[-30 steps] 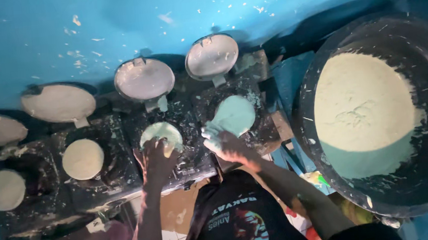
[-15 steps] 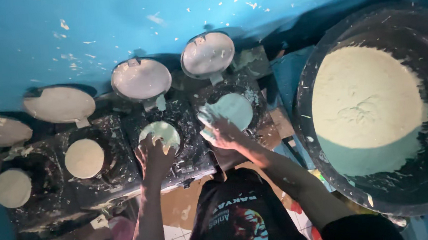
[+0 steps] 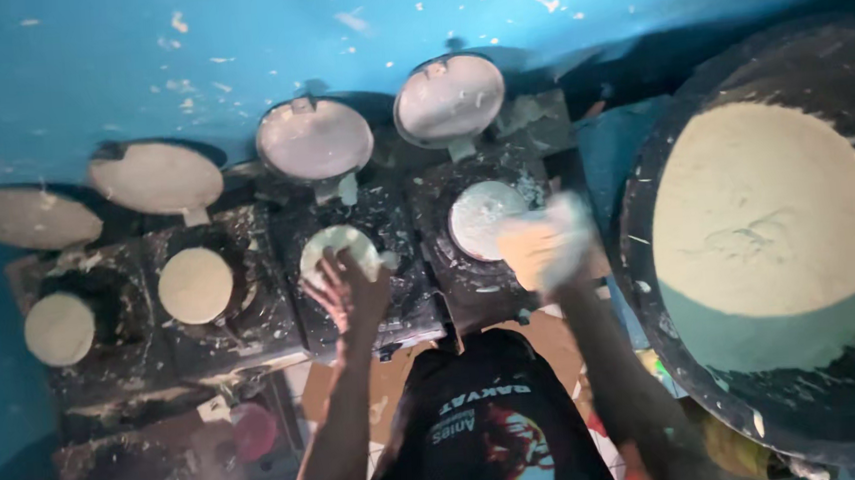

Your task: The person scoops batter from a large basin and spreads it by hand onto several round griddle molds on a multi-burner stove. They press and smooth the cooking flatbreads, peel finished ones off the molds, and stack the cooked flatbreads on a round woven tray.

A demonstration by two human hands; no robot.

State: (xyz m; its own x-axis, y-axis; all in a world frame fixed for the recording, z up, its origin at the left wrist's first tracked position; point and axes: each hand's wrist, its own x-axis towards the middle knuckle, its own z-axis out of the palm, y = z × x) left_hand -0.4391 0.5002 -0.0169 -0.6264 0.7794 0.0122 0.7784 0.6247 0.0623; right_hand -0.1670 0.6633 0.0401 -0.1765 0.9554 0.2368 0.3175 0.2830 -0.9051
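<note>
Pale batter filled a row of round molds on the blackened griddle (image 3: 253, 332), each with its hinged lid (image 3: 315, 138) thrown back against the blue wall. The left hand (image 3: 349, 294) lay spread, fingers loose, right on the near edge of the third disc (image 3: 336, 246), so the disc sat just beyond its fingertips, toward the wall. Nothing was gripped there that I could see. The right hand (image 3: 546, 247) was a blur, coated in batter and seemingly cupping a lump of it, though I couldn't tell how tightly. It hung just beside the fourth mold (image 3: 486, 218), on the side of the big basin (image 3: 651, 284), and was the nearer hand to both. The two leftmost discs lay well apart from either hand.
</note>
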